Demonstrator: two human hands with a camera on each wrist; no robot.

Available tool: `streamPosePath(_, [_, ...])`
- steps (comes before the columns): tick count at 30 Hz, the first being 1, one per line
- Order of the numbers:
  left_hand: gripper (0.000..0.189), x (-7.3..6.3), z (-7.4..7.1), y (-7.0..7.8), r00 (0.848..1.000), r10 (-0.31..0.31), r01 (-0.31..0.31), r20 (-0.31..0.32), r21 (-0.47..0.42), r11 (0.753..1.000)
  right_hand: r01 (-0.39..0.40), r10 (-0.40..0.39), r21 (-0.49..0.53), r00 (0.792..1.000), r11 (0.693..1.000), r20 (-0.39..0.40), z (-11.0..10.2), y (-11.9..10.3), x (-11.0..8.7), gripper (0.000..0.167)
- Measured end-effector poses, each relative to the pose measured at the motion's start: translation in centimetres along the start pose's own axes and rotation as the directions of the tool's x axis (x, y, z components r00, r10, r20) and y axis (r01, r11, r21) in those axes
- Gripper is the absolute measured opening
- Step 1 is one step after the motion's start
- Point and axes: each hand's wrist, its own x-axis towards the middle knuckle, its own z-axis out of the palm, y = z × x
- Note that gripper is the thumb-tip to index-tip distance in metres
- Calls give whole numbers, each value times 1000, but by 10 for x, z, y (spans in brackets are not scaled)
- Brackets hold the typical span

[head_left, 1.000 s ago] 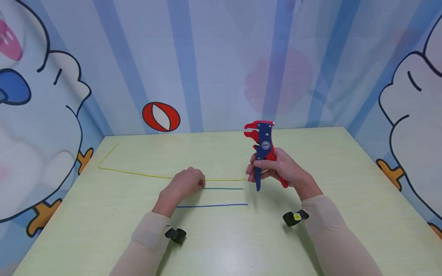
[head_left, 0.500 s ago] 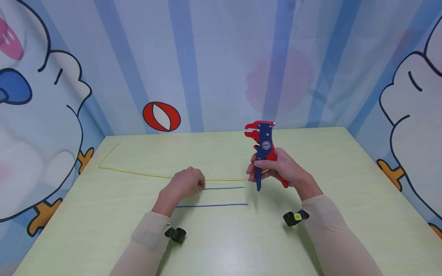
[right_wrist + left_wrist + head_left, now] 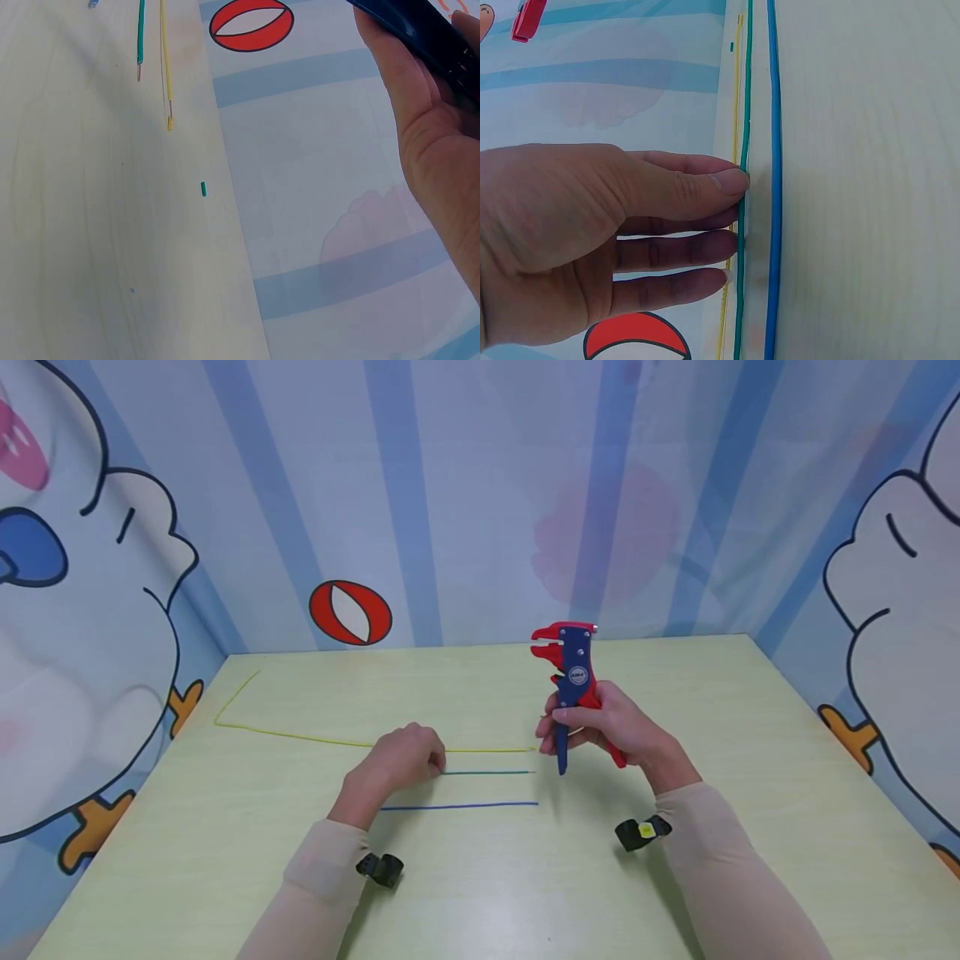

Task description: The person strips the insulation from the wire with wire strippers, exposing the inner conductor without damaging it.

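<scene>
My left hand (image 3: 401,760) pinches a green wire (image 3: 741,300) between thumb and fingers. Bare copper shows at the wire's right end in the right wrist view. Upright in my right hand (image 3: 618,727) is a red and blue wire stripper (image 3: 576,664), held by its handles with its jaws pointing left, above the wire ends. A yellow wire (image 3: 300,737) lies farther back, bent at its far left. Near its right end a short insulation piece (image 3: 170,124) sits past a bare stretch. Closer to me lies a blue wire (image 3: 461,807).
A small green insulation scrap (image 3: 203,189) lies on the pale wooden table (image 3: 480,893) toward its back edge. A tiny blue speck (image 3: 133,290) is there too. Behind the table hangs a printed blue striped backdrop (image 3: 480,485).
The free right end of the green wire has shifted up slightly and then back down toward me. My right hand and the wire stripper stay where they were.
</scene>
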Motion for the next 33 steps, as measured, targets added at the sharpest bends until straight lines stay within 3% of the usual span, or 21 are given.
streamPosePath(11, [7,-4,-7,8,1000,12,-12,-6,10,1000,10,-10,-7,1000,1000,4,-1,0,0,23])
streamPosePath(17, [6,-10,-11,16,996,36,-35,84,-21,999,12,-12,-8,1000,1000,3,-1,-1,0,28])
streamPosePath(24, [7,-14,-7,15,977,21,-13,211,-40,999,9,-9,-9,1000,1000,0,0,0,0,24])
streamPosePath(33, [11,-16,-7,19,970,75,-65,231,-53,997,16,-16,-13,1000,1000,4,-1,0,-1,24])
